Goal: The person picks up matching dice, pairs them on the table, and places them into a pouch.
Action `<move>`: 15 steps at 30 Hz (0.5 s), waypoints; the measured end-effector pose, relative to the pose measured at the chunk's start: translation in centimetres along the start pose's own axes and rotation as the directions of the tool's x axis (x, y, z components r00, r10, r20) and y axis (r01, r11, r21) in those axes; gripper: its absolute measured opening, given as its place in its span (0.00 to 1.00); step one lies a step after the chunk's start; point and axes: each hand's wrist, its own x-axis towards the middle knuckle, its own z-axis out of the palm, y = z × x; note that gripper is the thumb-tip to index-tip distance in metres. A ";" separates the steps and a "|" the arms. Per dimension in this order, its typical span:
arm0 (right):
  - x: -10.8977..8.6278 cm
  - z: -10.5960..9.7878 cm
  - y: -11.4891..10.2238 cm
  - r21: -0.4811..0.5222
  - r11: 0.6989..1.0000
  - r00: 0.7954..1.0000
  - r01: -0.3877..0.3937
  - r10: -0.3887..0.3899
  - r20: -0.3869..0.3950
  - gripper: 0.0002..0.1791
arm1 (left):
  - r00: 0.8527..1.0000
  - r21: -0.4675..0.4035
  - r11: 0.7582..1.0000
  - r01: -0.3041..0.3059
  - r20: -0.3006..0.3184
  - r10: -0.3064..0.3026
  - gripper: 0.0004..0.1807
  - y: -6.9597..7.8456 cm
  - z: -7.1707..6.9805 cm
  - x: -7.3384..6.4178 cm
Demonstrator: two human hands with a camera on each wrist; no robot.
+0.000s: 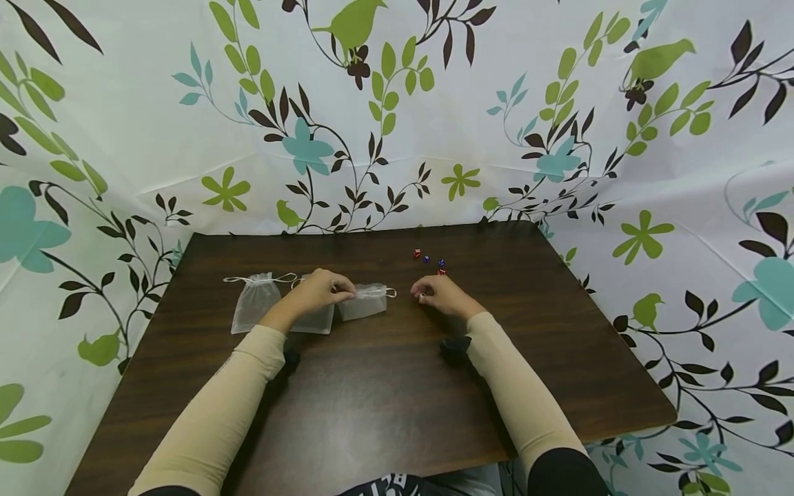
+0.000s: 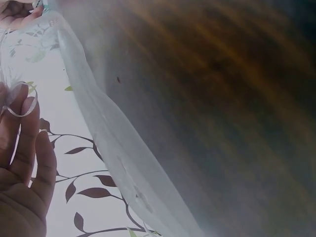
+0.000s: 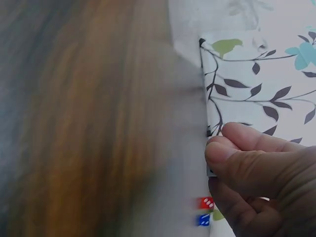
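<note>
My left hand [image 1: 318,291] pinches the gathered top of a sheer white drawstring bag [image 1: 366,307] just above the table. In the left wrist view, a loop of its drawstring [image 2: 35,101] lies against the fingers. To the right, my right hand [image 1: 448,295] pinches a small whitish piece [image 3: 211,173] between thumb and fingers; it looks like a die but is mostly covered. Beyond that hand sit small dice: a red die [image 1: 417,253], a blue die [image 1: 426,259], another blue die [image 1: 441,262] and another red die [image 1: 441,271].
Two more sheer drawstring bags lie flat on the left: one bag [image 1: 256,306] farther out, another bag [image 1: 315,322] partly under my left forearm. The dark wooden table [image 1: 384,399] meets a leaf-patterned curtain [image 1: 397,172] at its far edge.
</note>
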 end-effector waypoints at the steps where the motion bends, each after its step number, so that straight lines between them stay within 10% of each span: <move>1: 0.2 -0.1 -0.2 0.001 1.000 1.000 0.012 -0.012 -0.004 0.12 | 1.000 -0.001 1.000 0.005 -0.001 -0.005 0.04 0.0 -0.1 0.0; 15: 1.8 -1.2 -2.8 0.002 0.995 0.993 0.100 -0.100 -0.055 0.12 | 1.000 0.015 1.000 -0.005 0.006 0.005 0.03 -0.4 0.1 0.2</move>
